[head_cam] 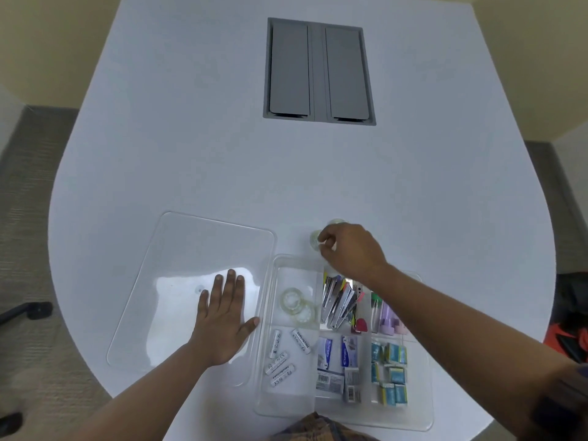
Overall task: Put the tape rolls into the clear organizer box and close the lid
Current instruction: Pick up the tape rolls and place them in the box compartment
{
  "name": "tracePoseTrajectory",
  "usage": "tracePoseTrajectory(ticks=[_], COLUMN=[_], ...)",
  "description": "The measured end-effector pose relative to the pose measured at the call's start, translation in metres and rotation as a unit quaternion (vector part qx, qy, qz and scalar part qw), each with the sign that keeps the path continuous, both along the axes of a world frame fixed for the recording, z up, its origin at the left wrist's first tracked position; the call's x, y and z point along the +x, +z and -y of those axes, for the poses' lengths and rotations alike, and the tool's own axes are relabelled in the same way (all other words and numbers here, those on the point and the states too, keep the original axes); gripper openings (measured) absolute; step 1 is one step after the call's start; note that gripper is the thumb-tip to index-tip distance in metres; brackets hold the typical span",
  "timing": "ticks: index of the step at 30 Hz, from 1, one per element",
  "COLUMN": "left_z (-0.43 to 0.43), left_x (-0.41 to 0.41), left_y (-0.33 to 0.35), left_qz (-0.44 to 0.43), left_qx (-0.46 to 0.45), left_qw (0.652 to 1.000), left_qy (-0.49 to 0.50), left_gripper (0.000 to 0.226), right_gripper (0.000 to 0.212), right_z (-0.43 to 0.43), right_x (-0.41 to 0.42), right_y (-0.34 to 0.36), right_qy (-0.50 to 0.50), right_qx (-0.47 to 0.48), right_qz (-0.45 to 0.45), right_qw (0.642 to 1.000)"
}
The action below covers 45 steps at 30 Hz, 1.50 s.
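Head view shows right hand (350, 249) fingers (321, 240) pinching a slippery clear tape roll (314, 240) at frame center, left hand (222, 319) flat on the lid (178, 249); it may slip.

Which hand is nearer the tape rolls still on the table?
Right. The right hand is on those tape rolls beyond the organizer box; the left hand lies flat on the lid.

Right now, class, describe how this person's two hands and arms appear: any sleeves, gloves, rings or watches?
Both hands are bare: the left hand and right hand show no gloves, rings or watch. The forearms are uncovered; only a dark sleeve edge shows near the right elbow.
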<state>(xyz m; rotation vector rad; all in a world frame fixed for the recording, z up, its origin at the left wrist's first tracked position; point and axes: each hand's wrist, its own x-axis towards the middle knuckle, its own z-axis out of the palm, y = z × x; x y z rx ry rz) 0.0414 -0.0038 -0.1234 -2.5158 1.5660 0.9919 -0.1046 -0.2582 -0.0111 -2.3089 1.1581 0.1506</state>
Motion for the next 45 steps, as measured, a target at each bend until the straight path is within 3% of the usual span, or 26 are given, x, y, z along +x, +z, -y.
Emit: tracePoseTrajectory(ticks=[4,9,11,20,26,31,36,45], left_z=[-0.001,-0.001,0.0,-0.005,-0.006,-0.001,0.002,0.003], left_x=[0.0,0.0,-0.001,-0.008,-0.009,-0.006,-0.005,-0.005], left_y=[-0.003,-0.002,-0.001,0.006,0.007,0.006,0.004,0.006], left_qz=[0.005,0.012,0.007,0.037,0.027,0.032,0.031,0.027], left_qx=[-0.005,-0.003,-0.004,-0.07,-0.09,-0.069,-0.059,-0.061], left_qw=[1.0,1.0,1.0,0.996,0.995,0.997,0.998,0.998], left_qy=[0.003,0.003,0.008,0.028,0.04,0.027,0.021,0.022], left_gripper=[0.095,0.095,0.095,0.084,0.082,0.085,0.086,0.087], right_gripper=[0.025,0.066,0.071,0.054,0.041,0.025,0.02,0.021], right_z=[0.034,0.05,0.051,0.048,0.033,-0.016,-0.064,-0.081], right_x=[-0.003,-0.01,-0.012,-0.019,-0.024,-0.035,-0.039,-0.021], right_y=[-0.019,-0.037,-0.042,-0.05,-0.023,0.004,-0.001,-0.023], right_qy=[-0.036,-0.004,0.015,-0.021,-0.056,-0.015,0.081,0.161], right_qx=[0.004,-0.007,-0.008,-0.05,-0.025,-0.033,-0.018,-0.066], right_qz=[-0.014,-0.081,-0.094,-0.086,0.022,0.083,0.05,-0.064], right_qw=[0.999,0.997,0.995,0.995,0.998,0.996,0.995,0.983])
